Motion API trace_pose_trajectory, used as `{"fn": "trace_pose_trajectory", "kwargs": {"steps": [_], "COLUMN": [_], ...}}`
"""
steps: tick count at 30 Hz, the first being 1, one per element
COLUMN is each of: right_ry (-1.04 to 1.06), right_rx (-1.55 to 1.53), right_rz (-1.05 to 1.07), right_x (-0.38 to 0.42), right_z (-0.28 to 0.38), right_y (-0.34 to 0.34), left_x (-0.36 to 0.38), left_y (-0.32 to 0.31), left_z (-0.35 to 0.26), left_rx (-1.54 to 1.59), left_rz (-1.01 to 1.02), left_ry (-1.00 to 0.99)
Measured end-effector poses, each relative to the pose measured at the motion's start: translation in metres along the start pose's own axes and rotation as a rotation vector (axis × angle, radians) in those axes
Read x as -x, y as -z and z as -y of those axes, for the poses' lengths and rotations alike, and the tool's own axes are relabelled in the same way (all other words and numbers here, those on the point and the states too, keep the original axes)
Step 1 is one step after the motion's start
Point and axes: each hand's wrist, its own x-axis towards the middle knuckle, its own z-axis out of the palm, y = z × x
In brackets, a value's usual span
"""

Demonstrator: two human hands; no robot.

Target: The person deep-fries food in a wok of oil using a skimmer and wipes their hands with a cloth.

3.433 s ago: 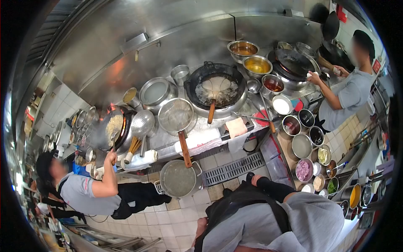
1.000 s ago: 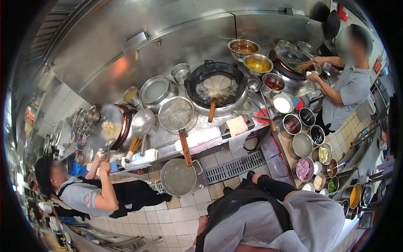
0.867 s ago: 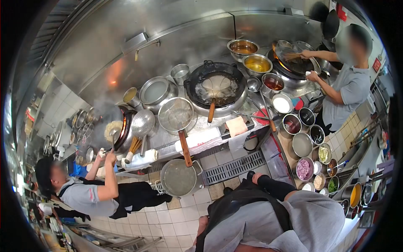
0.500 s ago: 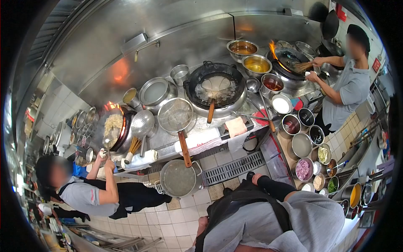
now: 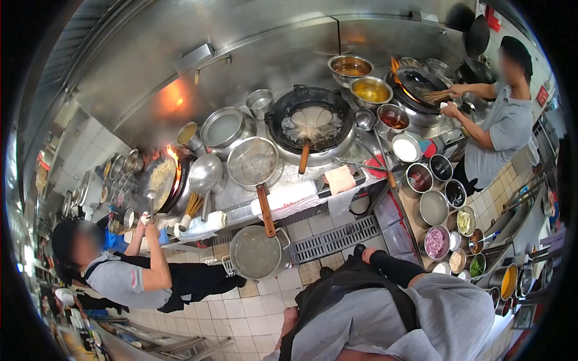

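Observation:
I stand back from the stove line in a grey shirt and black apron [image 5: 337,289]. My right hand [image 5: 368,254] hangs at the end of a black sleeve by my side, above the floor drain grate [image 5: 337,239]. Nothing shows in it and its fingers are too small to read. Only a small patch of my left hand [image 5: 289,320] shows past the apron, over the floor tiles. Nearest the stove's edge in front of me are a steel pot of water [image 5: 257,253] and a strainer with a wooden handle [image 5: 254,163].
A big wok of frying food [image 5: 310,120] sits on the middle burner. At the left a co-worker [image 5: 123,277] holds a flaming wok of rice [image 5: 159,180]. At the right another co-worker [image 5: 497,129] scrubs a wok [image 5: 421,84] with a brush. Several bowls of ingredients [image 5: 436,240] line the right counter.
The left co-worker has tossed the rice wok and flame now rises beside it. The right co-worker keeps brushing a wok where flame has appeared. My hands have not moved.

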Motion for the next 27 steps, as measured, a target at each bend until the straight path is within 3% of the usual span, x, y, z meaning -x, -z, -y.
{"fn": "trace_pose_trajectory", "kwargs": {"steps": [2, 11, 14, 23, 27], "right_ry": [-0.013, 0.004, -0.009, -0.012, 0.012], "right_rx": [-0.008, 0.061, 0.062, 0.023, 0.062], "right_rz": [0.001, -0.012, -0.043, 0.068, 0.037], "right_x": [-0.001, -0.021, -0.019, -0.007, -0.007], "right_z": [-0.001, -0.014, -0.012, -0.001, -0.001], "right_y": [0.0, -0.022, -0.021, 0.004, 0.002], "left_x": [0.006, 0.005, -0.025, -0.04, -0.048], "left_y": [0.001, -0.015, -0.034, -0.041, -0.044], "left_z": [-0.007, 0.005, 0.033, 0.041, 0.05], "left_rx": [-0.125, 0.424, -0.016, 0.062, -0.07], "left_rz": [-0.025, -0.052, -0.079, -0.073, -0.062], "left_ry": [-0.024, -0.016, -0.171, -0.097, -0.205]}}
